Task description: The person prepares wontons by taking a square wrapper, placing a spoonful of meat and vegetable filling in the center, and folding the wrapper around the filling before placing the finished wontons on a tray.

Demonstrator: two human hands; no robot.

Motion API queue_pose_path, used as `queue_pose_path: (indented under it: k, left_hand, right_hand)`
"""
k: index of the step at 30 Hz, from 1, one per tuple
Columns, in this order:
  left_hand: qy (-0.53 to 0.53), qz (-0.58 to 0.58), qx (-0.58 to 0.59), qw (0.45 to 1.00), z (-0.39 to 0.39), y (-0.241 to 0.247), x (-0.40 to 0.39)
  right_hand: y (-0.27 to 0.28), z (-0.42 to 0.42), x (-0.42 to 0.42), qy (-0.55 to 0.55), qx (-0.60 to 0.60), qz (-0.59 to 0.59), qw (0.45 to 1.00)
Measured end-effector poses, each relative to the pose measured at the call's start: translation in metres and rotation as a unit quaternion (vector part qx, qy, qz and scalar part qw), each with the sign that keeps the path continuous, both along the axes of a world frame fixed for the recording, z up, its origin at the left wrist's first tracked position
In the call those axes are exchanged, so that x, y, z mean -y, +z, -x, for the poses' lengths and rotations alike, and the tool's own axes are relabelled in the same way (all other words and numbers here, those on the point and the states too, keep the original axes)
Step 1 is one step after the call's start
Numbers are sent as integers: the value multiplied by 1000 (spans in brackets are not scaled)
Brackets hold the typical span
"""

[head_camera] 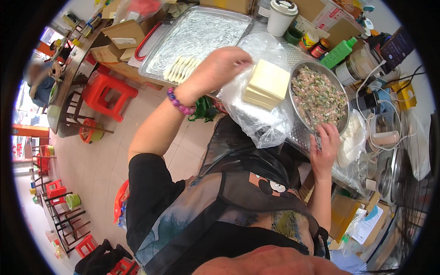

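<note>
A stack of square, pale yellow dough wrappers [267,82] lies on a clear plastic bag [263,120]. My left hand [225,67], with a beaded bracelet at the wrist, is just left of the stack; its fingers are bent and blurred, and whether they hold anything is hidden. To the right of the wrappers stands a round metal bowl [293,98] of minced filling with green bits [318,91]. At the bowl's near rim my right hand [325,141] grips a thin metal utensil [311,120] whose end is in the filling. Folded dumplings [182,68] sit in a row on a floured metal tray [202,37].
Behind the bowl are a lidded white cup [282,17], sauce jars [319,47] and a green bottle [338,53]. White cables [364,86] run at the right, beside a bag of white food [350,141]. Red stools [106,91] and a seated person [41,82] are at the left.
</note>
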State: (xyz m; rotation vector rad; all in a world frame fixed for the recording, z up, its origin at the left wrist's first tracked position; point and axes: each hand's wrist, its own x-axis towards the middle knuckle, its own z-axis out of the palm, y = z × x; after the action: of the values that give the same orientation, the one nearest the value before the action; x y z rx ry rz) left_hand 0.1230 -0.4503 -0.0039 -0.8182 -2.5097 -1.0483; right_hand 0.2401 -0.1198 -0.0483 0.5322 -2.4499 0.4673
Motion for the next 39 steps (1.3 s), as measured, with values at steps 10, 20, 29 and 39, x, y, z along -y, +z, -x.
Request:
queue_pose_path:
  k: [10, 20, 29, 39]
  left_hand:
    - [-110, 187, -122, 968, 8, -7, -77]
    - [-31, -275, 177, 944, 25, -9, -43]
    - [-224, -734, 505, 394, -48, -31, -83]
    - [-36, -645, 633, 426, -98, -58, -131]
  right_hand:
    - [25, -5, -17, 45, -25, 33, 998]
    - [22, -21, -38, -28, -35, 51, 998]
    - [17, -13, -4, 80, 75, 180, 977]
    - [8, -9, -14, 42, 61, 291, 954]
